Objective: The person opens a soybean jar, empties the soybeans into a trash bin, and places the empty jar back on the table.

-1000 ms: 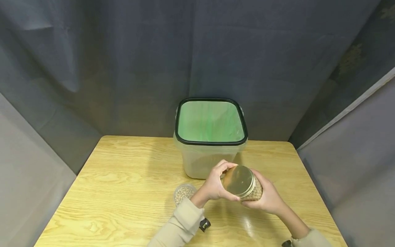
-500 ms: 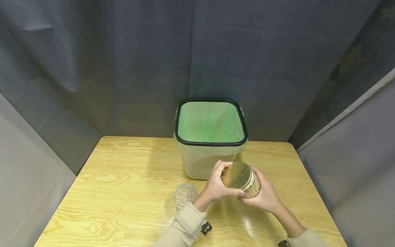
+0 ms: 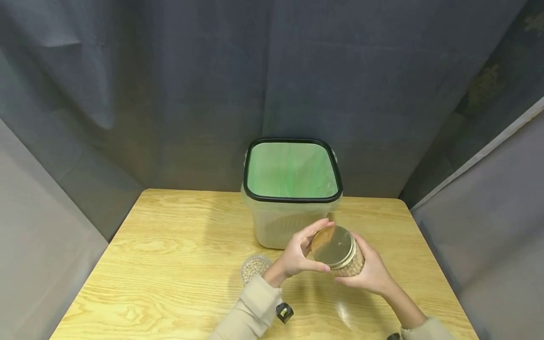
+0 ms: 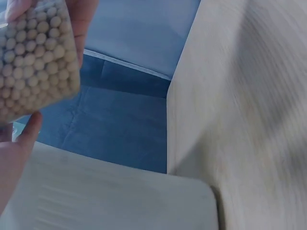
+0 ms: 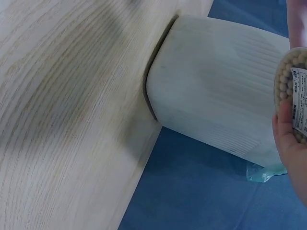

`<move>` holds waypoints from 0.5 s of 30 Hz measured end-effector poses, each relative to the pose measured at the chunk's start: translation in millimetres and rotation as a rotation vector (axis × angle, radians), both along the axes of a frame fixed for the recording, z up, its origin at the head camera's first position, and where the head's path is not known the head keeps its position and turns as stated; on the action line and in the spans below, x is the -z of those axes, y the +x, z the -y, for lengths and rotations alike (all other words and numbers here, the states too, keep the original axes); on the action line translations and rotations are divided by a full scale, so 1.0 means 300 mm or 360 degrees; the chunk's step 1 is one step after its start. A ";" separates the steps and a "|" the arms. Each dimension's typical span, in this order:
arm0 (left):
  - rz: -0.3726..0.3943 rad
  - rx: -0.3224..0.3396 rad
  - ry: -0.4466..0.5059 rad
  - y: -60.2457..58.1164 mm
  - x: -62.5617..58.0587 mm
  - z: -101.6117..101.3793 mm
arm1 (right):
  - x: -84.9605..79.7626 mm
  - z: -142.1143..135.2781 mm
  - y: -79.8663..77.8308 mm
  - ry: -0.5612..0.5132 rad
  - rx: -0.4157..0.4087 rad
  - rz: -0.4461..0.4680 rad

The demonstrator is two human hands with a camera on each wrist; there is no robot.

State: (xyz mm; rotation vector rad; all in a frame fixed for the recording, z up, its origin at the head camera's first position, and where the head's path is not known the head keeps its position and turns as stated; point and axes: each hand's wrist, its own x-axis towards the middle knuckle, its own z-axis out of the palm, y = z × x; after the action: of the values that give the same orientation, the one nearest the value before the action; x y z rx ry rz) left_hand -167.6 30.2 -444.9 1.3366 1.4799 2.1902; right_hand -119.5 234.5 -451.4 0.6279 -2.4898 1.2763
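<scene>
A clear jar (image 3: 350, 265) filled with small beige balls is held tilted over the table in front of the bin. My right hand (image 3: 369, 271) grips its body from the right; a printed label (image 5: 300, 98) shows on the jar in the right wrist view. From the left, my left hand (image 3: 295, 257) spans the gold lid (image 3: 333, 245), thumb at its lower edge and fingers at its upper edge. The lid sits on the jar. In the left wrist view, the packed balls (image 4: 36, 62) show through the jar wall.
A translucent bin (image 3: 282, 224) with a black rim and green liner (image 3: 293, 170) stands at the table's back edge. Beside my left forearm is a small clear container of similar balls (image 3: 254, 266), partly hidden. Grey curtains (image 3: 191, 94) enclose the wooden table (image 3: 170, 264).
The jar has shifted slightly back and forth between my hands. My left fingers and thumb have moved around the lid's edge, the thumb now farther back. The bin and small container stay put.
</scene>
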 end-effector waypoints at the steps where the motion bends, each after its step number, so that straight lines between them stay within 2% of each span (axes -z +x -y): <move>1: 0.0020 0.0000 0.0019 0.001 0.003 -0.001 | 0.002 -0.001 0.000 -0.0008 -0.0012 0.0004; 4: 0.0084 -0.0014 0.0076 0.004 0.011 -0.004 | 0.004 0.001 -0.002 -0.0022 -0.0036 0.0001; 7: 0.0139 -0.0070 0.0109 0.006 0.020 -0.012 | -0.002 0.007 -0.003 -0.0003 -0.0001 -0.0016; 15: 0.0339 -0.0353 0.0106 0.028 0.042 -0.051 | -0.008 0.021 -0.006 0.0054 0.0196 -0.0031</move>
State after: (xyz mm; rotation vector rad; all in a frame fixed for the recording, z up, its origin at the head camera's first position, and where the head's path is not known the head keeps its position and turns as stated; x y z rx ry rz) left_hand -159.1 45.6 -457.7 0.9584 1.5488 2.4478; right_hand -121.2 228.2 -448.9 0.4841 -2.4967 1.1797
